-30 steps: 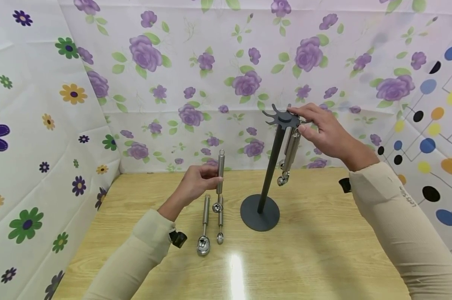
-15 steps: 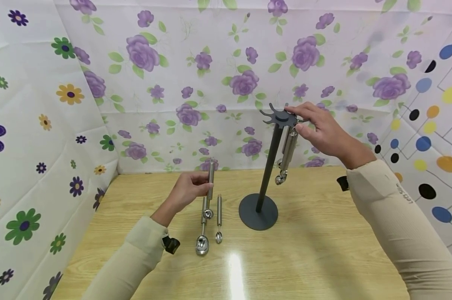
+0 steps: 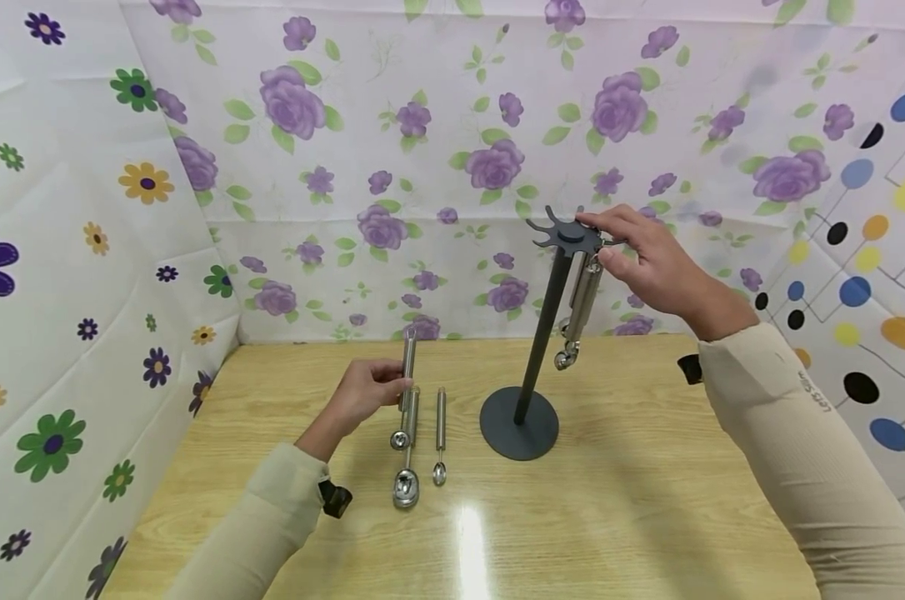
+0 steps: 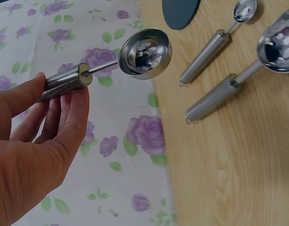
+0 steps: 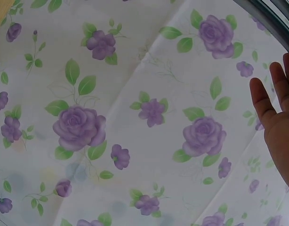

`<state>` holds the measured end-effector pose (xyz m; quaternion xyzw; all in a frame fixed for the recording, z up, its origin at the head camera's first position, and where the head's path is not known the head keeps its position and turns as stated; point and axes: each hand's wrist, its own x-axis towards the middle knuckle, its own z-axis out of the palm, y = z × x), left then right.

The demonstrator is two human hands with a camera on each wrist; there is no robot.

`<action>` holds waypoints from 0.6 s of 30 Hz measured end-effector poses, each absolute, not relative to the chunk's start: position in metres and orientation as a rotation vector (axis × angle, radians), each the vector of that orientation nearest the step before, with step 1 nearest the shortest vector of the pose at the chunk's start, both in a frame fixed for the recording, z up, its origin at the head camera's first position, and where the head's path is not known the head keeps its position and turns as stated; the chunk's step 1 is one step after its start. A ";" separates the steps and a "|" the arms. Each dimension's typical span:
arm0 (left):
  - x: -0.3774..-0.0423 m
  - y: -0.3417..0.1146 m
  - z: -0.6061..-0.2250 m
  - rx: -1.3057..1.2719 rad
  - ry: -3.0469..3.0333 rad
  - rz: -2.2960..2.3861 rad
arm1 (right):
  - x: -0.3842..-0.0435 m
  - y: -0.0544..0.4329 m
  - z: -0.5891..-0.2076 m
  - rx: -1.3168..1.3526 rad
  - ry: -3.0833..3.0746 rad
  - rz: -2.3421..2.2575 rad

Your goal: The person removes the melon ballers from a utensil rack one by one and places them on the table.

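My left hand (image 3: 357,395) pinches the steel handle of a melon baller (image 3: 409,354) between thumb and fingers. In the left wrist view its round bowl (image 4: 143,55) faces the camera. In the head view, the melon baller partly overlaps a larger steel scoop (image 3: 406,488) lying on the table. Beside that lies a slimmer steel scoop (image 3: 441,425). My right hand (image 3: 651,268) holds the edge of the dark utensil stand's hooked top (image 3: 570,237), thumb below and fingers above. Steel-handled tools (image 3: 584,304) hang there, partly overlapping each other.
The stand's round base (image 3: 519,423) rests on the wooden table (image 3: 572,533), right of the two lying scoops. A flowered cloth (image 3: 422,167) rises behind the table, with patterned cloths at both sides.
My left hand has moved left and down with the melon baller, from above the slimmer scoop to above the larger one. The right hand stays at the stand's top.
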<state>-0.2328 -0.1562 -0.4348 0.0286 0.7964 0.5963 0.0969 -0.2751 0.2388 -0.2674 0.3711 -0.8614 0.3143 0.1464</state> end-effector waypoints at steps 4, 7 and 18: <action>-0.233 -0.161 -0.446 0.034 2.336 1.785 | -0.275 0.239 -0.268 1.055 -2.483 0.905; -0.234 -0.164 -0.454 0.015 2.344 1.787 | -0.274 0.239 -0.269 1.049 -2.480 0.907; -0.238 -0.175 -0.483 -0.138 2.348 1.787 | -0.274 0.238 -0.270 1.063 -2.461 0.928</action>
